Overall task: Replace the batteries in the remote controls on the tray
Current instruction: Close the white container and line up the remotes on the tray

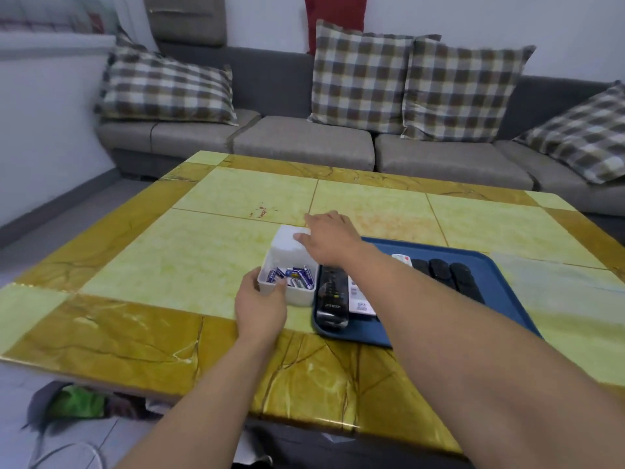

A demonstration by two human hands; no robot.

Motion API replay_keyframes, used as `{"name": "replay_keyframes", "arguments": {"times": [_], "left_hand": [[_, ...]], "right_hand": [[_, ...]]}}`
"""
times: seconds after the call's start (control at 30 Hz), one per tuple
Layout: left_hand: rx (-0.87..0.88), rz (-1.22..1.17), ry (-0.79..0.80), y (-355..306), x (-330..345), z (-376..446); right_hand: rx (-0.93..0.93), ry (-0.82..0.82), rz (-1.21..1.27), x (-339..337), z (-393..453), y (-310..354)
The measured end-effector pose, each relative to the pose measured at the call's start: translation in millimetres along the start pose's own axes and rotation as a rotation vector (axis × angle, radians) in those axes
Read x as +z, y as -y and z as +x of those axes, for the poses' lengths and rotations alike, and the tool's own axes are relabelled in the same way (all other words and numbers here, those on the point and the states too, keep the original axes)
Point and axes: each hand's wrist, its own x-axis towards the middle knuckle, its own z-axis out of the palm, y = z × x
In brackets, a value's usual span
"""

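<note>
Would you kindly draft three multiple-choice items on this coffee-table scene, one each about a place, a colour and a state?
1. Where does the white plastic box of batteries stand?
A. on the sofa
B. on the tabletop, left of the tray
C. inside the tray

2. What colour is the plastic tray that holds the remote controls?
A. blue
B. red
C. white

3. What is the left hand doing?
A. lying flat on the table
B. lifting a remote
C. gripping the box's near end

Answers: 1 B, the box rests on the yellow tile beside the tray's left edge. 2 A, its rim is plainly blue. 3 C, its fingers curl round the box's near wall.
</note>
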Motion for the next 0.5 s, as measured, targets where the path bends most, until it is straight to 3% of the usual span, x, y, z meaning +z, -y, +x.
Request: {"name": "replay_keyframes", "arguments": {"times": [0.13,0.27,0.33,0.43,0.5], "left_hand": [[-0.021,-0.031,0.032,0.9,-5.7,8.2],[-0.067,-0.077,0.040,3.8,-6.7,14.1],[-0.071,-0.087,0.035,3.3,-5.4,14.8],[-0.074,-0.093,0.051,2.1,-6.0,13.6],[-0.074,-0.086,0.059,0.2,-7.8,11.0]], "right_hand": [[0.077,0.245,-0.057,8.5,28.5,-3.3],[0.071,0.275,-0.011,11.7,39.9,-1.8],[0.072,0.115,0.028,6.5,41.1,-1.5],[0.060,-0.219,0.285,-11.2,33.9,-0.2],[0.016,-0.255,0.431,-25.6,16.4,3.9]]}}
